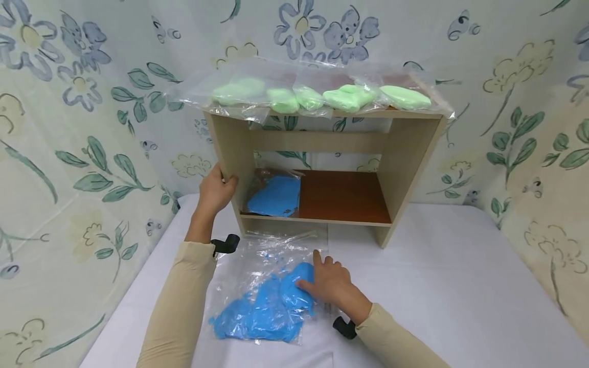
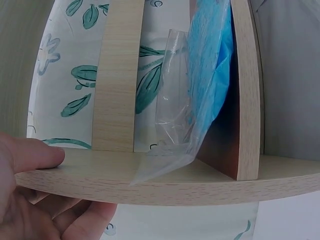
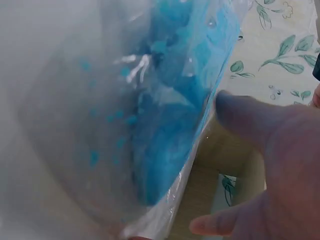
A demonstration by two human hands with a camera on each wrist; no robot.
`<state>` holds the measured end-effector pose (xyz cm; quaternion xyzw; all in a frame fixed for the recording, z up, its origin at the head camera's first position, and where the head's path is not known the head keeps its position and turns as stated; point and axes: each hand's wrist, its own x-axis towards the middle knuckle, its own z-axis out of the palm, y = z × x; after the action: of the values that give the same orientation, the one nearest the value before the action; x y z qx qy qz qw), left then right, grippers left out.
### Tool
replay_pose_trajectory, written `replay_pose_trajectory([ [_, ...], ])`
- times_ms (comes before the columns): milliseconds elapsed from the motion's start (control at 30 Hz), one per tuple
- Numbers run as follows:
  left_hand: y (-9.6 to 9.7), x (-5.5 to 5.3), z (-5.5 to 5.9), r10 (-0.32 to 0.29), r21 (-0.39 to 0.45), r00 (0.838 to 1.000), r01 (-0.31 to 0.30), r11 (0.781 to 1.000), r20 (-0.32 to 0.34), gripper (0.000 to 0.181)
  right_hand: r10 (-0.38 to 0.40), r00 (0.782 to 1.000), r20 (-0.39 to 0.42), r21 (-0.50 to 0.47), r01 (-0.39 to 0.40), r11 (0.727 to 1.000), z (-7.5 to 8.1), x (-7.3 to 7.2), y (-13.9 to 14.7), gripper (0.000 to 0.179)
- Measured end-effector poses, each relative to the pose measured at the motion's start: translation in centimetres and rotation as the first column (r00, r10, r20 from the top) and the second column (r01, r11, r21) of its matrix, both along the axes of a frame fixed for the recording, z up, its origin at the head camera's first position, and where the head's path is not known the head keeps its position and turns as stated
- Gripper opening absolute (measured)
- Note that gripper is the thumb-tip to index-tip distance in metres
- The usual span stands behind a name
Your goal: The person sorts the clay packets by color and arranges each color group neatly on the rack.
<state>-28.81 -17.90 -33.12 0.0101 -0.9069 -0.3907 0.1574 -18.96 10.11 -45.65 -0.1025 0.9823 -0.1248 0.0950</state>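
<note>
My left hand [image 1: 217,191] grips the front edge of the left side panel [image 2: 150,192] of a small wooden shelf unit [image 1: 416,168], thumb inside and fingers outside. On the white surface before the shelf lies a clear plastic bag [image 1: 259,301] holding blue lumps of a soft-looking material I cannot identify. My right hand [image 1: 331,281] is over this bag's right side, index finger extended and thumb at the blue contents; in the right wrist view the thumb [image 3: 245,115] meets the bag's edge. Another clear bag with a flat blue content [image 1: 276,196] rests on the shelf board's left part.
Several clear bags with pale green lumps [image 1: 349,97] lie along the shelf's top. The brown shelf board [image 1: 342,197] shows right of the blue bag. White cloth [image 1: 460,276] covers the surface, and floral fabric [image 1: 506,102] hangs behind and at the sides.
</note>
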Motion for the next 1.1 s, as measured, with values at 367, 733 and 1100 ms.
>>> replay_pose_trajectory([
  [367,0.2,0.1,0.0,-0.008,0.011,1.000,0.008,1.000,0.013,0.058,-0.194,0.975,0.108,-0.420,0.221,0.880,-1.1,-2.3,0.8,0.099],
  [733,0.1,0.1,-0.2,-0.005,0.015,1.000,0.005,1.000,0.029,0.059,-0.179,0.977,0.119,-0.408,0.213,0.888,-1.7,-2.6,1.5,0.068],
  [1100,0.0,0.0,-0.1,-0.003,0.012,1.000,0.003,1.000,0.010,0.058,-0.064,0.956,0.286,-0.664,0.246,0.706,-1.6,-2.6,2.4,0.026],
])
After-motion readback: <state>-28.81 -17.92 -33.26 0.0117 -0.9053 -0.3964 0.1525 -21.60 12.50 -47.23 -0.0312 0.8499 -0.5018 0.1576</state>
